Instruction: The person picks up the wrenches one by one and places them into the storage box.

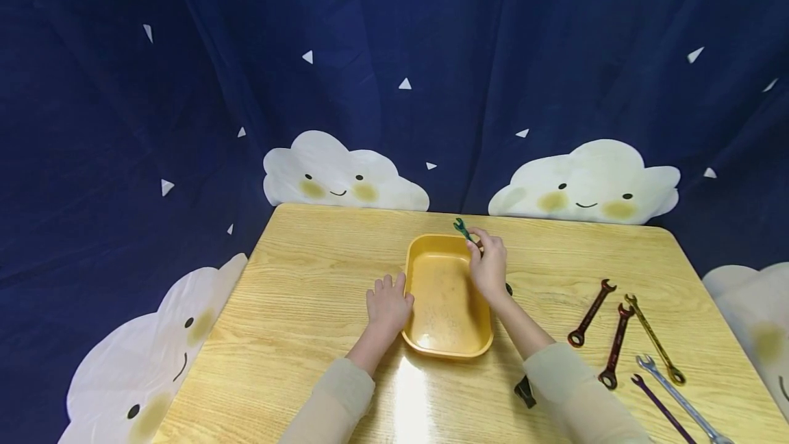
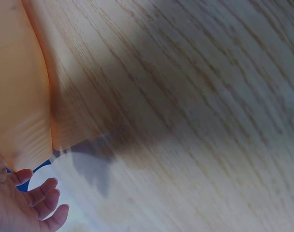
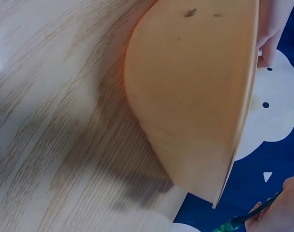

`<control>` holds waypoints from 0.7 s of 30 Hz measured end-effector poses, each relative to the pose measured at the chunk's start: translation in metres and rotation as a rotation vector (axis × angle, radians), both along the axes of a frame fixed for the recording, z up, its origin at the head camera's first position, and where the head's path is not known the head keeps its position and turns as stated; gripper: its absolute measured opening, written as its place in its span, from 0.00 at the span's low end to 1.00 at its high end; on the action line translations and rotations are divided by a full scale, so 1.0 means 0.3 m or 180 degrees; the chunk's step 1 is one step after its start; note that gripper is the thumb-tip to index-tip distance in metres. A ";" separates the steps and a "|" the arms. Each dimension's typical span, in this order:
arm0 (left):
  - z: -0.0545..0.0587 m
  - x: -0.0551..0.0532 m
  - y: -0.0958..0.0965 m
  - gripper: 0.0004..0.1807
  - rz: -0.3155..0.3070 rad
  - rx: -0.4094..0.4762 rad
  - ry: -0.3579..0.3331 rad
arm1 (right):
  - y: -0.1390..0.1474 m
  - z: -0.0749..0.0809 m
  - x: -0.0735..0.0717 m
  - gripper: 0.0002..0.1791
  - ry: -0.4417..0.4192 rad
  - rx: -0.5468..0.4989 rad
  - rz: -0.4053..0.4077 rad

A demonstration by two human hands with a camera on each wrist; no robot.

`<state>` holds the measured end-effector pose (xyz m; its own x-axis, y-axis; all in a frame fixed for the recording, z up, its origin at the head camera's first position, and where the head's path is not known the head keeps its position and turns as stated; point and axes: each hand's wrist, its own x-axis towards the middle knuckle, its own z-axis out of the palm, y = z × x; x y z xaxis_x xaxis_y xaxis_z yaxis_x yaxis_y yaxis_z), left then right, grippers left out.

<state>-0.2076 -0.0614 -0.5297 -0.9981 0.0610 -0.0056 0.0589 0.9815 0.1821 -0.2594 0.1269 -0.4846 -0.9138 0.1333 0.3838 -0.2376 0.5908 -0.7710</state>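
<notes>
An orange-yellow plastic tub (image 1: 440, 351) sits on the wooden table in front of me. My left hand (image 1: 388, 303) rests against the tub's left side, thumb at the rim; in the left wrist view, the loosely bent fingers (image 2: 44, 198) show beside the tub's wall. Over the tub's far right corner, my right hand (image 1: 490, 266) pinches a small green wrench (image 1: 461, 227), open end pointing up and away. The right wrist view shows that wrench (image 3: 236, 222) below the tub's rim, its other end hidden by the fingers.
Right of my right arm lie two dark red wrenches (image 1: 592, 312), a gold wrench (image 1: 653, 336), a silver wrench (image 1: 681, 397) and a purple wrench (image 1: 661, 406). A black object (image 1: 524, 392) lies partly under the right sleeve. Behind the table hangs a dark blue curtain (image 1: 370, 33).
</notes>
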 end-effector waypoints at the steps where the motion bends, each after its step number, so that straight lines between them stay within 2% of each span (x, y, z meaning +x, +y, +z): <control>1: 0.000 0.000 0.000 0.19 0.0002 -0.0002 -0.0004 | -0.007 0.002 0.000 0.13 -0.0008 -0.0012 0.0007; 21: 0.002 0.000 -0.001 0.19 -0.0001 0.0009 -0.0044 | -0.086 -0.024 0.003 0.14 -0.0038 -0.0062 0.0012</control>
<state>-0.2075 -0.0618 -0.5293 -0.9979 0.0613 -0.0191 0.0567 0.9810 0.1856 -0.2585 0.1011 -0.4917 -0.9188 0.1371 0.3703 -0.2306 0.5748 -0.7851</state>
